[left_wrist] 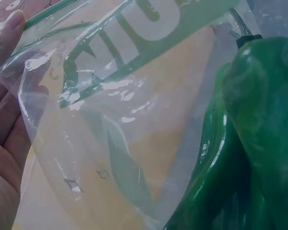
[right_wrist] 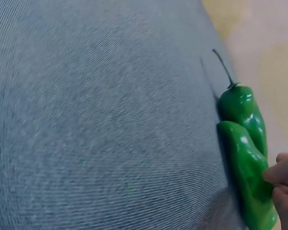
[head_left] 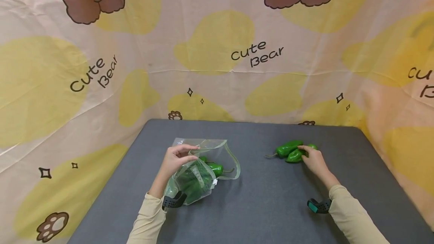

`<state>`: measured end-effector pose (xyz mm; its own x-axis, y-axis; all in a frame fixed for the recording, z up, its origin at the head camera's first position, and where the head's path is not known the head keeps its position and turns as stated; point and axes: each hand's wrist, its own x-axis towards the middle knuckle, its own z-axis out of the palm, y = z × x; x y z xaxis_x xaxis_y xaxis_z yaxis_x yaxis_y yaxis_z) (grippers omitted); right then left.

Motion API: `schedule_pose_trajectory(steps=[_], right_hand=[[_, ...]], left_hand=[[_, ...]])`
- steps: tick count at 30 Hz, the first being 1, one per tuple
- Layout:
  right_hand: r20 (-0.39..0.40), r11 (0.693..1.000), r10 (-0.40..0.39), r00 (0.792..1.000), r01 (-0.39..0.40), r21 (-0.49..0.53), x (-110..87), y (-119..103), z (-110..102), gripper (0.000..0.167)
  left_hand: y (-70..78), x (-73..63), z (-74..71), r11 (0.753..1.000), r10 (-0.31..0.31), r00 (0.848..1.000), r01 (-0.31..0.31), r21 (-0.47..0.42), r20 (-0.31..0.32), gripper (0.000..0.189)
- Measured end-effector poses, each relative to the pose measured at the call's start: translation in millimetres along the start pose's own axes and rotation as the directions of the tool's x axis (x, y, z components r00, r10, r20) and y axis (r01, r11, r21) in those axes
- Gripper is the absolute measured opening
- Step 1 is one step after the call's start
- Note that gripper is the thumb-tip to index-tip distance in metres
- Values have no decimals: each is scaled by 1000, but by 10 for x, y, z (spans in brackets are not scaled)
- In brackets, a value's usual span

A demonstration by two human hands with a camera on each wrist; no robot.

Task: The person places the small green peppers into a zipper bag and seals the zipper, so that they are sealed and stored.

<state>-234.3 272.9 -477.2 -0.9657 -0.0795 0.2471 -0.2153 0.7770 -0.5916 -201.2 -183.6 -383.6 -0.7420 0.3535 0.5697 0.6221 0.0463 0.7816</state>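
My left hand (head_left: 171,163) pinches the rim of a clear zip bag (head_left: 232,157) with green edging, its mouth standing open to the right. Inside the bag lie several green peppers (head_left: 215,168), seen large through the plastic in the left wrist view, where the thumb (left_wrist: 7,36) presses at the zip edge. Over on the right, my right hand (head_left: 316,163) has thumb and fingertips on a green pepper (right_wrist: 247,167) that lies on the table. Right behind it is another green pepper (head_left: 288,147), its stem pointing left.
Both peppers at the right and the bag rest on a grey cloth-covered table (head_left: 257,206). A printed curtain (head_left: 210,48) with bears and lettering hangs behind the table and along its sides. Each wrist carries a dark strap (head_left: 174,200).
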Motion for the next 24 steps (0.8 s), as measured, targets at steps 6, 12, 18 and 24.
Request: schedule_pose_trajectory(steps=[6,12,18,24], right_hand=[[-7,998,-54,999,54,-35,-10,67,52,42],[-4,993,-89,996,88,-74,-47,120,60,44],[48,979,-141,989,147,-141,-79,172,36,47],[67,969,-166,984,175,-175,-90,166,41,48]], left_hand=[[-16,-17,-43,1000,10,1000,-10,21,7,23],[-7,-33,-44,1000,-8,1000,8,25,-1,22],[-7,-44,-47,1000,-8,1000,8,16,-12,22],[-17,-53,-35,1000,-8,1000,8,-11,-18,22]])
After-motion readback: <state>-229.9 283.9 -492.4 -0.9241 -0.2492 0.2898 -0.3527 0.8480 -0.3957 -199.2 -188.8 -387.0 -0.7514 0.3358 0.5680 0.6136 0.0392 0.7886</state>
